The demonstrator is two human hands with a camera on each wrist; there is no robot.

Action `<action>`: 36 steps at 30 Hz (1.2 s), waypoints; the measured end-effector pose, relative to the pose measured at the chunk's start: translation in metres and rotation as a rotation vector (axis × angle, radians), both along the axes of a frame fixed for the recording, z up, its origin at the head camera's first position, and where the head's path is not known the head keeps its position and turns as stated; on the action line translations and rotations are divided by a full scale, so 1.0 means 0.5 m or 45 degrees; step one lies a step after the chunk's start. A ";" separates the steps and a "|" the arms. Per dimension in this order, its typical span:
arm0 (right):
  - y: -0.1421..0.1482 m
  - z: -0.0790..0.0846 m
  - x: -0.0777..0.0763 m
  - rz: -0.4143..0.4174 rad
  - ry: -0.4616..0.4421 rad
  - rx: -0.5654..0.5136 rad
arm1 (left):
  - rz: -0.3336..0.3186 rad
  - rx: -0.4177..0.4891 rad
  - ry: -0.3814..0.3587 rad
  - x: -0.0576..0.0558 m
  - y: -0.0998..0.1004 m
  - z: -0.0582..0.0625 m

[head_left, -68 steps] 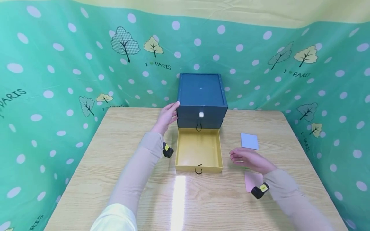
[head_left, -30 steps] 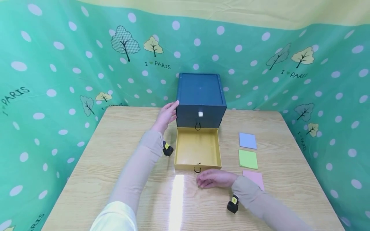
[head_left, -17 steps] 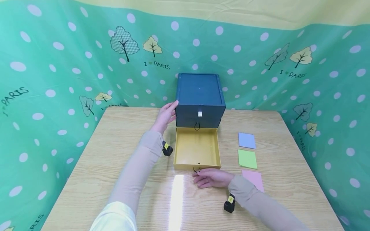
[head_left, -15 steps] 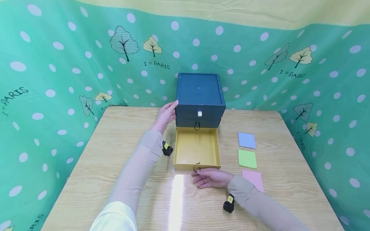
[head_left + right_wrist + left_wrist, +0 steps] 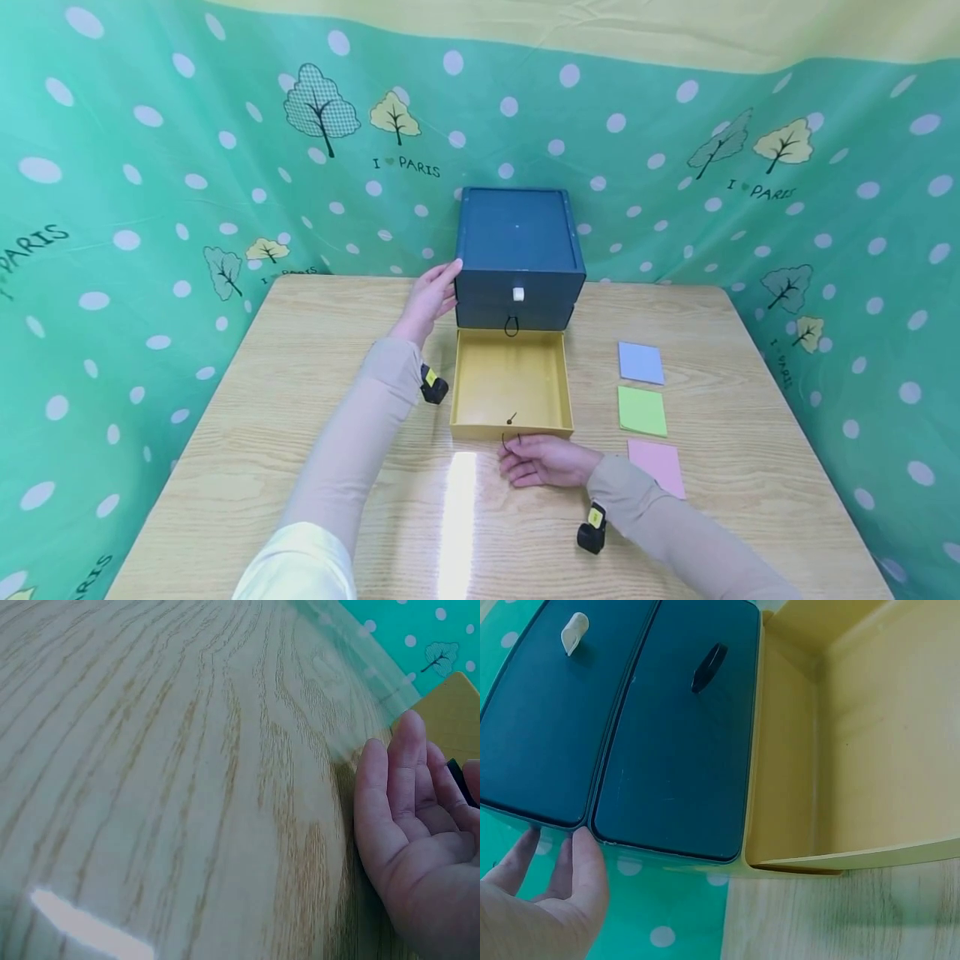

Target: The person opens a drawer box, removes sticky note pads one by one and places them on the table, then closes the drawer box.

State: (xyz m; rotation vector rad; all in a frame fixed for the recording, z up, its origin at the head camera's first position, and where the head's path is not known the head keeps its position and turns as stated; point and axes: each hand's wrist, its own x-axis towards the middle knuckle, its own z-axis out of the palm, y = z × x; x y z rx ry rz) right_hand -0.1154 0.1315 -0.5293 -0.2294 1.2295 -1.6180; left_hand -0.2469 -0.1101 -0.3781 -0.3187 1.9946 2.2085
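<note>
A small drawer unit, with a dark blue top section (image 5: 517,229), stands at the back of the table. Its yellow bottom drawer (image 5: 510,379) is pulled out, showing a bare interior. My left hand (image 5: 429,302) rests against the unit's left side; in the left wrist view its fairly straight fingers touch the side near the seam between the blue drawers. At the yellow drawer's front, my right hand (image 5: 549,461) pinches the black loop handle (image 5: 504,442) between thumb and index finger, its other fingers loosely bent. The right wrist view shows the black loop (image 5: 459,780) between them.
Blue (image 5: 641,363), green (image 5: 642,411) and pink (image 5: 657,467) pads of square notes lie in a column on the table's right side. The upper blue drawer has a white pull (image 5: 518,294), the lower one a black loop (image 5: 512,326). A polka-dot curtain (image 5: 405,217) surrounds the table.
My right hand has come from beside the note pads to the yellow drawer's front and its loop, whose knot inside the drawer has shifted. My left hand stays at the unit.
</note>
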 end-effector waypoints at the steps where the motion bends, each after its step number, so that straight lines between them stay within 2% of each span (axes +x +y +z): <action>1: 0.000 0.000 0.000 -0.004 -0.002 0.002 | 0.002 0.003 0.000 0.000 0.000 0.000; 8: -0.003 0.004 0.002 -0.051 0.002 0.039 | 0.010 0.009 0.001 -0.002 0.000 0.001; 22: -0.010 0.034 -0.004 -0.134 0.057 0.074 | 0.020 0.006 -0.008 -0.008 -0.001 0.001; 36: -0.014 0.045 -0.021 -0.207 0.040 0.042 | -0.002 -0.001 -0.007 -0.004 -0.002 0.001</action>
